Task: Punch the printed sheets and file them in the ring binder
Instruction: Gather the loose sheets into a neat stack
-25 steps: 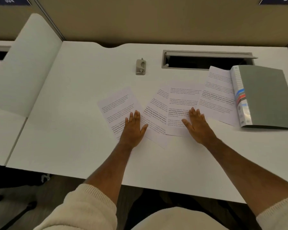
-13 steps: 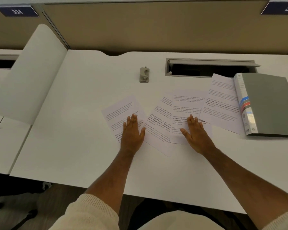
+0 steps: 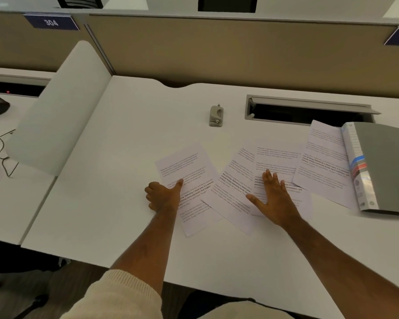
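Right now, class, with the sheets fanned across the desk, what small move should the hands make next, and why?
Probably slide the leftmost sheet, pinched by the left hand, under the flat right hand: four sheets lie spread, unstacked, and the hole punch sits untouched.

Along the far edge of my white desk point(image 3: 129, 180) an open grey cable tray point(image 3: 309, 109) sits before the tan partition point(image 3: 240, 54), whose far-left corner carries a blue 304 plate point(image 3: 51, 22), while a white divider point(image 3: 62, 107) stands on the desk's left edge.
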